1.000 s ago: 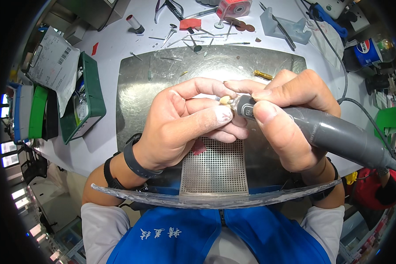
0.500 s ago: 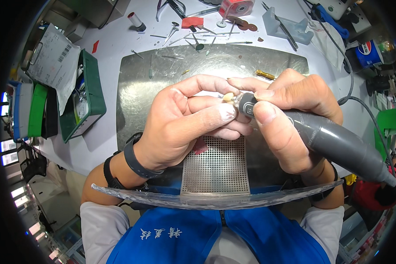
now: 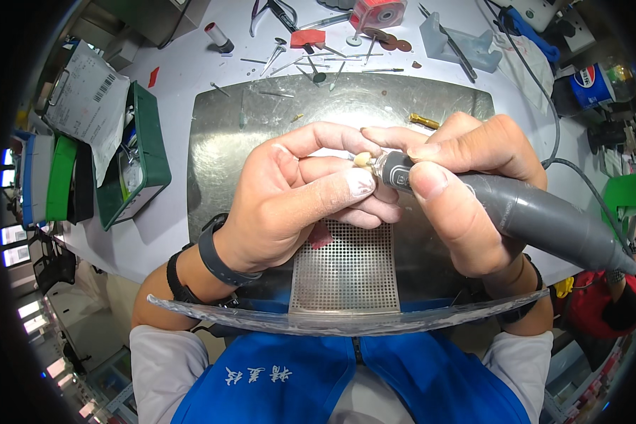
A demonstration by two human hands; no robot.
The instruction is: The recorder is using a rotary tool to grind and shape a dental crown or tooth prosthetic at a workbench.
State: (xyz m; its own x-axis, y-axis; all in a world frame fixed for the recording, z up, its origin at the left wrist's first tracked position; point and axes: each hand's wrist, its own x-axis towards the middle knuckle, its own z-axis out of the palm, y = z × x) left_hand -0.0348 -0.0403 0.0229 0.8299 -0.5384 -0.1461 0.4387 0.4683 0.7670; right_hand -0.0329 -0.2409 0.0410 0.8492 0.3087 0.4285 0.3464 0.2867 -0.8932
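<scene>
Cream-coloured small piece [image 3: 362, 159] pinched tight in my left hand [image 3: 300, 201] fingertips, over the steel tray [image 3: 219, 141]. My right hand [image 3: 459, 191] is clenched round the grey rotary handpiece [image 3: 537, 215], tip touching the piece. Versus half a second ago: same grip, no visible shift.

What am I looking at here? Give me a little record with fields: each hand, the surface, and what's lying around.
left hand: left hand pinches a small cream-coloured piece between fingertips
right hand: right hand grips a grey rotary handpiece, its tip at the piece
contact: both hands meet, fingers touching
surface: metal tray with a perforated grille
shield: clear curved guard near the person's chest
left side: green bin with papers
far edge: small bits and tools scattered on the table
</scene>
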